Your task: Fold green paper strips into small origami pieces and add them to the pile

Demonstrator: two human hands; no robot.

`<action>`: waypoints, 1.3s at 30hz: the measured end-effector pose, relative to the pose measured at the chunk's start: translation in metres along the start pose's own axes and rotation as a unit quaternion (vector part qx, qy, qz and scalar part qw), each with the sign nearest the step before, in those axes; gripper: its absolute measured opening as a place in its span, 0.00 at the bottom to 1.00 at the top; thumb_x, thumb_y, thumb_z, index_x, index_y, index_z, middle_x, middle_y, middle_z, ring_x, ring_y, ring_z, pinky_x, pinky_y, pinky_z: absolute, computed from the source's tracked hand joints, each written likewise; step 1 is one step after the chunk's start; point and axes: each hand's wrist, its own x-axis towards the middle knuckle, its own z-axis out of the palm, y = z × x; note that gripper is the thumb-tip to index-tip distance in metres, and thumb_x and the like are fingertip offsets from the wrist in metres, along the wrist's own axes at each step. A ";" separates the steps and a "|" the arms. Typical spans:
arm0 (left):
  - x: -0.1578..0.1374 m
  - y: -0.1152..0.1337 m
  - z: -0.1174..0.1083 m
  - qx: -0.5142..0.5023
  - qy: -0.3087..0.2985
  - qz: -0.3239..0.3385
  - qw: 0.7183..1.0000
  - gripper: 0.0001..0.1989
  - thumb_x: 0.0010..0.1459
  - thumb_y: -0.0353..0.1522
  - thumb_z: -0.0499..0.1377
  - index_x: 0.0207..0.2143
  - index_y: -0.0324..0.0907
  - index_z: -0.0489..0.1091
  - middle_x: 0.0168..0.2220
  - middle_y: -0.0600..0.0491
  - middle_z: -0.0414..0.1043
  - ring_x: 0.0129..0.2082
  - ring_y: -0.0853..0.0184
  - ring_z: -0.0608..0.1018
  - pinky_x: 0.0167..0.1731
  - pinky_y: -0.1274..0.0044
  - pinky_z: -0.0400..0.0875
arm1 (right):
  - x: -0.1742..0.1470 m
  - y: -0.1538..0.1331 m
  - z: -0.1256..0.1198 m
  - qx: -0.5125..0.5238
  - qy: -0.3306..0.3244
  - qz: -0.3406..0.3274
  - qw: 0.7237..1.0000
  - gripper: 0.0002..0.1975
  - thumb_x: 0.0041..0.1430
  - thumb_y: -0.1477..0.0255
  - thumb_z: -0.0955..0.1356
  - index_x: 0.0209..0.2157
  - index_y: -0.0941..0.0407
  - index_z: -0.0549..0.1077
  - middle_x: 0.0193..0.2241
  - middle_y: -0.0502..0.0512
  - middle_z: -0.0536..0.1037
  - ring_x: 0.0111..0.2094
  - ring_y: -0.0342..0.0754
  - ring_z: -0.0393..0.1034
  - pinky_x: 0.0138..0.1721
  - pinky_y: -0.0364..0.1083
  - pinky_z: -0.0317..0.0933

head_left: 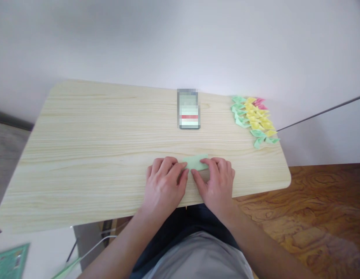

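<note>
A small strip of pale green paper (194, 162) lies near the front edge of the table, between my two hands. My left hand (165, 180) has its thumb and forefinger on the paper's left end. At the right end, the forefinger of my right hand (216, 178) rests on top of the paper, while its thumb touches the lower edge near the middle. Both hands are curled, with the paper held at the fingertips. My fingers partly cover the paper's ends, so any folds there are hidden.
Several folded paper pieces (254, 116) in green, yellow and pink sit at the table's right end. A phone (189, 109) with a blurred screen lies at the back middle of the wooden table (95, 147). Below left are a white surface, a green packet (11, 261) and a cable (95, 245).
</note>
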 end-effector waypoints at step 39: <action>-0.071 0.016 0.001 -0.067 -0.027 0.137 0.988 0.11 0.62 0.27 0.62 0.45 0.50 0.76 0.47 0.55 0.81 0.49 0.61 0.78 0.54 0.63 0.64 | -0.001 0.045 -0.018 0.166 -0.079 -0.183 0.966 0.07 0.69 0.72 0.67 0.44 0.52 0.77 0.40 0.56 0.79 0.45 0.52 0.70 0.50 0.54 0.62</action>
